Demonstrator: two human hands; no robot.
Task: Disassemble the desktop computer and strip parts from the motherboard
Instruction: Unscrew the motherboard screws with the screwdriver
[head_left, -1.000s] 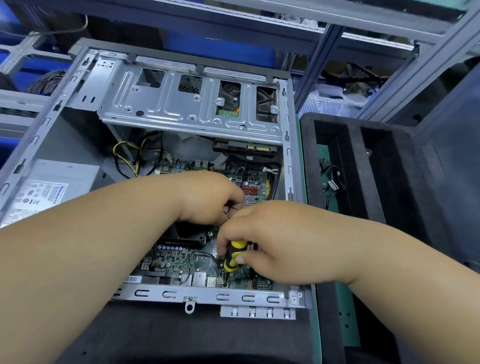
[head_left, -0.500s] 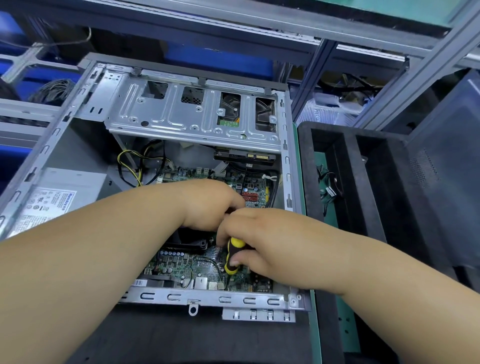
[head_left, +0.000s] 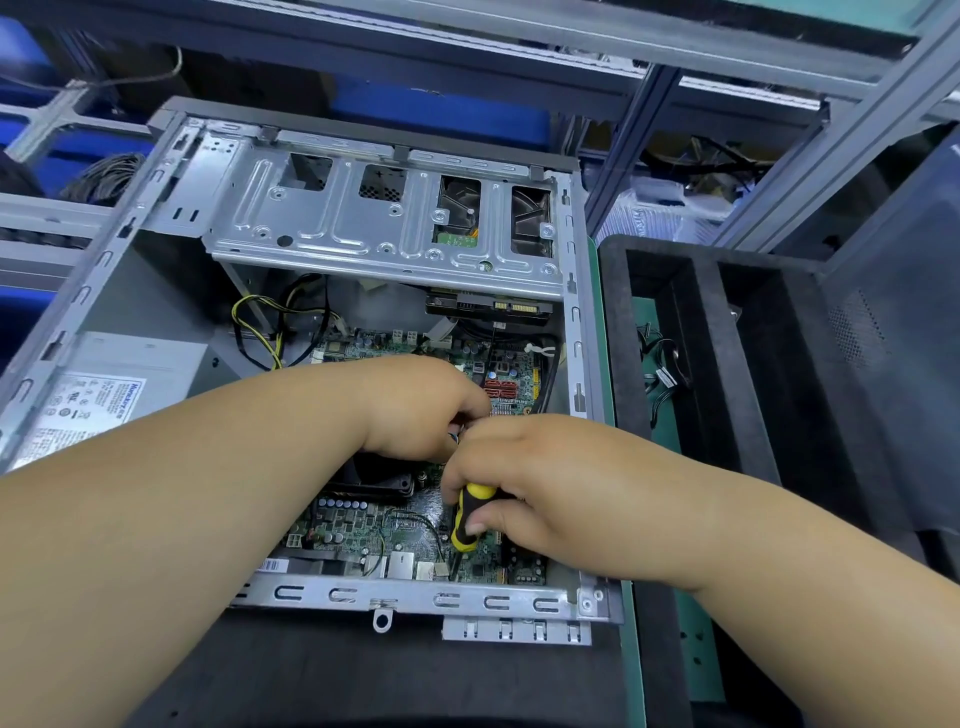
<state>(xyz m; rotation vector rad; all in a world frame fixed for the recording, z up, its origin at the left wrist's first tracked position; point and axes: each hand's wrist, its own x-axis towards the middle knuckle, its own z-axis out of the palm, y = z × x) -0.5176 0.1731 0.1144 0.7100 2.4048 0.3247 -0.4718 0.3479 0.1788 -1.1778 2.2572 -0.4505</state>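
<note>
Your right hand (head_left: 524, 483) grips the yellow-and-black screwdriver (head_left: 467, 519) over the green motherboard (head_left: 363, 525); your left hand's (head_left: 421, 410) fingers curl, grasp unclear. The power-supply label (head_left: 88, 400) is unreadable.

This is an electronics teardown workshop. An opened computer case (head_left: 332, 332) lies on a dark tabletop (head_left: 395, 675) with its motherboard (head_left: 395, 525) bare. At the tabletop's right edge a black foam sorting tray (head_left: 727, 395) holds loose cables (head_left: 660, 369). Behind, grey metal racking (head_left: 639, 135) carries blue bins (head_left: 441, 111), coiled wire (head_left: 101, 174) and bagged parts.
</note>
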